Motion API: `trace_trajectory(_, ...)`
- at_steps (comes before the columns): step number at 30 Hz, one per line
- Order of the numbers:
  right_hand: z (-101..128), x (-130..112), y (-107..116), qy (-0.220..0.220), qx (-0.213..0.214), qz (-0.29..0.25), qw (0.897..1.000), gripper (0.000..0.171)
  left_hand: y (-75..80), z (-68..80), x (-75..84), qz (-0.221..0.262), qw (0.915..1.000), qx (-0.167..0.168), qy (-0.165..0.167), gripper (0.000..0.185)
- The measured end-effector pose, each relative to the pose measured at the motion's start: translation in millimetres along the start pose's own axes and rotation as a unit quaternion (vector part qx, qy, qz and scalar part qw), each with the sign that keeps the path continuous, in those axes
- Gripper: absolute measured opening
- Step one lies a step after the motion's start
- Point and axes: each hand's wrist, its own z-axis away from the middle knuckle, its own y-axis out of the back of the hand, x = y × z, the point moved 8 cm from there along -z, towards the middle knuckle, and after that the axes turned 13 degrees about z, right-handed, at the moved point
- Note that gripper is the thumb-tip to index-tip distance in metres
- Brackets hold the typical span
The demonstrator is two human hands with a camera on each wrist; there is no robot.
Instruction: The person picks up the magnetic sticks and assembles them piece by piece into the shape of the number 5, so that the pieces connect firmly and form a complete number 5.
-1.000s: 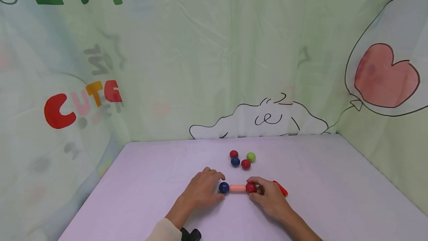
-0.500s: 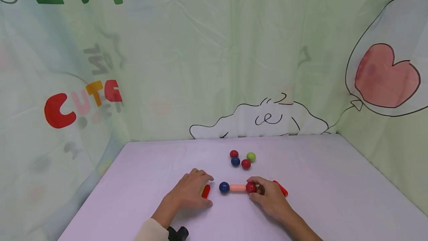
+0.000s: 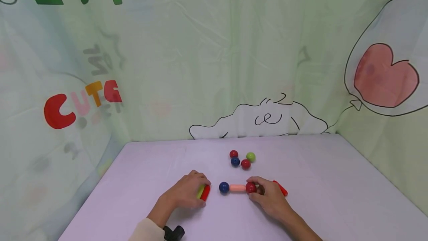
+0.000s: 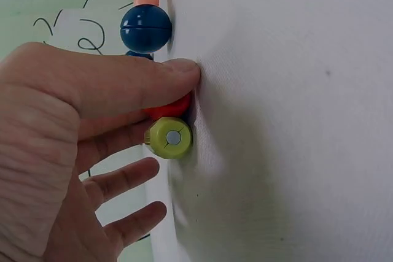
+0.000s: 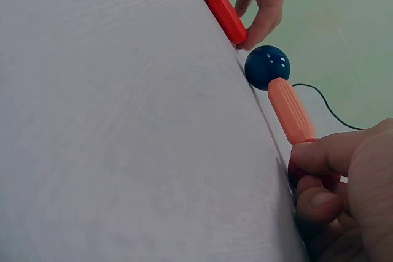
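While the right hand (image 3: 270, 197) pinches the red ball (image 3: 250, 188) on the pink rod (image 3: 237, 188), the left hand (image 3: 187, 191) holds the red rod (image 3: 206, 192) by its ends, beside the yellow-green rod (image 4: 171, 138) on the tabletop (image 3: 150, 166); press squarely to avoid dragging the yellow-green rod.

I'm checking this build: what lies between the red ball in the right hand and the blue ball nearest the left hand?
A pink rod spans from the red ball to the blue ball, in the head view.

On bench (image 3: 317, 174): two rods (image 3: 205, 193) between left fingers (image 3: 203, 178); ball-ended rod (image 3: 237, 188) rightward, in right fingers (image 3: 255, 179); lone rod (image 3: 281, 189) rightmost; four balls (image 3: 245, 164) behind.
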Motion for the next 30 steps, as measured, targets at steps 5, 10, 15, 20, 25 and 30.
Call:
trace_trajectory(5, 0.3, 1.0, -0.7, -0.001, 0.001, 0.0, 1.0, 0.044, -1.1, 0.4, 1.1, 0.007, 0.9999, 0.006, -0.014, 0.047)
trace_trajectory(10, 0.9, 1.7, -1.4, 0.001, 0.0, -0.001, 1.0, 0.043, -2.1, 1.2, 1.4, 0.016, 0.9996, 0.016, -0.015, 0.048)
trace_trajectory(15, 1.3, 0.7, -0.9, 0.007, 0.003, -0.006, 1.0, 0.042, -2.3, 1.7, 1.8, 0.014, 0.9988, 0.033, -0.032, 0.048)
trace_trajectory(20, 2.0, 0.3, -0.6, 0.006, 0.002, -0.007, 1.0, 0.041, -2.6, 3.0, 2.2, 0.021, 0.9977, 0.045, -0.046, 0.048)
trace_trajectory(25, 2.2, -0.2, 0.2, 0.005, 0.002, -0.004, 1.0, 0.041, -2.6, 5.9, 2.4, 0.051, 0.9961, 0.058, -0.042, 0.051)
trace_trajectory(30, 2.0, -1.0, 1.4, 0.005, 0.002, -0.003, 1.0, 0.041, -2.6, 8.9, 2.7, 0.087, 0.9921, 0.079, -0.042, 0.046)
